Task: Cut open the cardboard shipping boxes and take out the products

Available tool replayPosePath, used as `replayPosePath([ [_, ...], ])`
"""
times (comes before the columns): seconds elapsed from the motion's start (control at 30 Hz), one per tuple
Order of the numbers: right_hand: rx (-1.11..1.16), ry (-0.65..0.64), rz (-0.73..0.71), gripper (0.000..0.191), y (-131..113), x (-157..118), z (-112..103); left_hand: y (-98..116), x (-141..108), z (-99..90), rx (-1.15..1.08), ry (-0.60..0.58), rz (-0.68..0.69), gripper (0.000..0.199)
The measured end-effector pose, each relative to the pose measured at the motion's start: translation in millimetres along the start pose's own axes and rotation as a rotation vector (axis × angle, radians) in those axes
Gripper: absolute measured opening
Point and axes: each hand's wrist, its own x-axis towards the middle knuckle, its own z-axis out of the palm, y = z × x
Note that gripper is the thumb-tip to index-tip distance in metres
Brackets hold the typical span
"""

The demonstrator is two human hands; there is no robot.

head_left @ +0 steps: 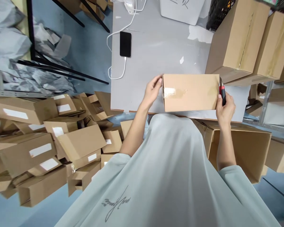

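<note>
Near the front edge of the desk [153, 37], I see a brown carton [194, 93] between the left grip [152, 91] and the right grip [225, 108]; from here I can't tell whether it rests or is lifted. The right grip is closed round a red-and-black cutter [223, 95] at the carton's right end. The left grip touches the opposite end, but whether it pinches, I can't tell. What worries me: if the carton swivels under a loose left hold, the cutter could skid and nick skin.
</note>
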Motion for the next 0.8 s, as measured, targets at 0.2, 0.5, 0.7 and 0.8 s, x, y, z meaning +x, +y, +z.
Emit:
replayPosePath([
  [0.2, -0.17, 0.071, 0.03, 0.064, -37, -15, -25, 65, 22, -14.8, -0.031, -0.226, 0.095, 0.068],
  [0.5, 0.046, -0.379, -0.094, 0.057, -166, -75, -18, 66, 22, -17.1, -0.02, -0.258, 0.079, 0.073],
  [0.7, -0.172, -0.457, -0.089, 0.052, -222, -87, -5, 64, 28, -18.4, -0.036, -0.314, 0.093, 0.062],
  [0.8, -0.365, -0.463, -0.032, 0.053, -244, -94, -9, 63, 29, -19.9, -0.053, -0.348, 0.097, 0.054],
])
